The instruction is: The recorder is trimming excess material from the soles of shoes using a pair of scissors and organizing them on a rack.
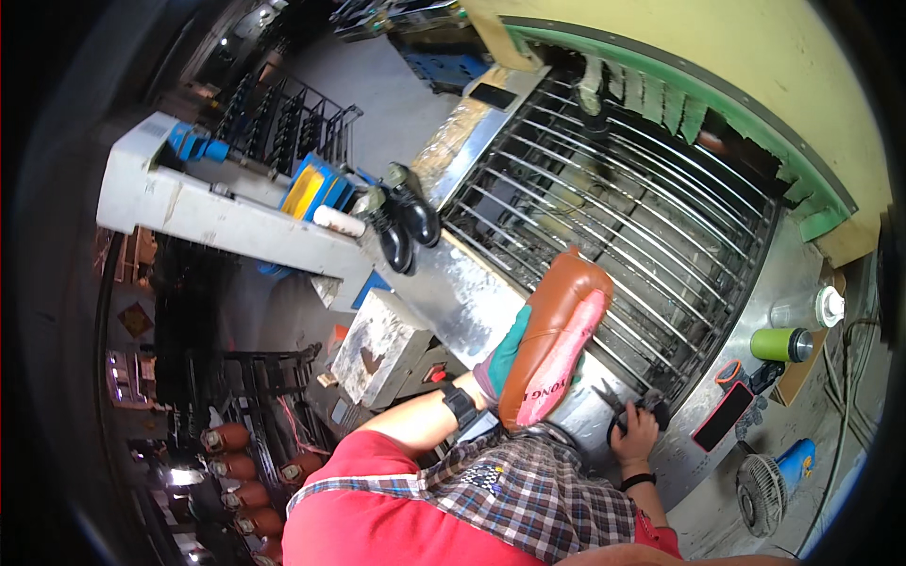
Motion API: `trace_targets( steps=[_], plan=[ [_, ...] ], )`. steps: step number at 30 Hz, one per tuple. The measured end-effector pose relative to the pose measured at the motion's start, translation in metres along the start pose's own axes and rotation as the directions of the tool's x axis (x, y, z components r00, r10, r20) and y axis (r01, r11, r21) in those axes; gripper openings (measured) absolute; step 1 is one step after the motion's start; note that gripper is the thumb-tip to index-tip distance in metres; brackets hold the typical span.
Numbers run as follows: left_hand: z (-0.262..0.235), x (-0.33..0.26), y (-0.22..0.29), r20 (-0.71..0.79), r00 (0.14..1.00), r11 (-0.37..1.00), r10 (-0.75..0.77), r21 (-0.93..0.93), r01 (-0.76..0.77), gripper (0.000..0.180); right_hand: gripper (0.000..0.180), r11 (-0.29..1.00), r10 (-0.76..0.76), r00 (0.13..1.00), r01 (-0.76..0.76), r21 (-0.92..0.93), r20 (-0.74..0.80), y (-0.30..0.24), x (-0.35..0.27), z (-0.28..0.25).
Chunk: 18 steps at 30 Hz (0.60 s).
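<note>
My left hand [511,356], in a green glove, is closed on a brown leather shoe upper [552,302] over the front edge of the roller conveyor. The upper is shaped like a shoe with no outsole, and a pink bottom piece [566,363] with dark print faces right. Its toe or heel end points away from me; I cannot tell which. My bare right hand [636,438] is closed around the dark handles of scissors [609,398], low at the right. The blades point away from me and to the left, apart from the upper. Some left fingers are hidden behind the upper.
Metal rollers [623,226] run toward a green strip curtain [651,94]. Two black shoes [411,208] stand left, beside a white machine arm [245,226]. At right are a red-screened phone [723,418], small fan [761,495], green cup [781,345] and clear bottle [797,309]. A rack holds several brown shoes [247,495].
</note>
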<state>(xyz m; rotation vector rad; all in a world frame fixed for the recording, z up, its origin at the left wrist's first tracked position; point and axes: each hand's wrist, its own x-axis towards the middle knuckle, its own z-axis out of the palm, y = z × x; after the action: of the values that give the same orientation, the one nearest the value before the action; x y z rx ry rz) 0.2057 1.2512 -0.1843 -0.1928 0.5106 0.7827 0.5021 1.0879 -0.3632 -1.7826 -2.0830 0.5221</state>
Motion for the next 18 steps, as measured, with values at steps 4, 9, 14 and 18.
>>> trace_targets(
  steps=[4,9,14,18],
  plan=[
    [-0.022,-0.045,-0.027,-0.087,0.981,0.959,0.173,-0.213,-0.188,0.069,0.067,0.999,0.031,0.998,-0.029,0.025,-0.061,0.003,0.015,-0.007],
    [-0.039,-0.094,-0.019,0.148,0.97,0.966,0.193,-0.201,-0.162,0.052,0.062,0.911,-0.113,0.994,0.105,0.4,-0.004,-0.088,0.08,-0.085],
    [-0.067,-0.172,-0.028,0.105,0.942,0.948,0.318,-0.014,-0.318,0.041,0.06,0.837,-0.505,0.86,0.466,0.288,0.076,-0.235,0.069,-0.17],
    [-0.074,-0.174,-0.038,0.128,0.919,0.903,0.372,0.179,-0.391,0.043,0.06,0.787,-0.617,0.772,0.599,0.148,0.153,-0.244,0.074,-0.185]
  ],
)
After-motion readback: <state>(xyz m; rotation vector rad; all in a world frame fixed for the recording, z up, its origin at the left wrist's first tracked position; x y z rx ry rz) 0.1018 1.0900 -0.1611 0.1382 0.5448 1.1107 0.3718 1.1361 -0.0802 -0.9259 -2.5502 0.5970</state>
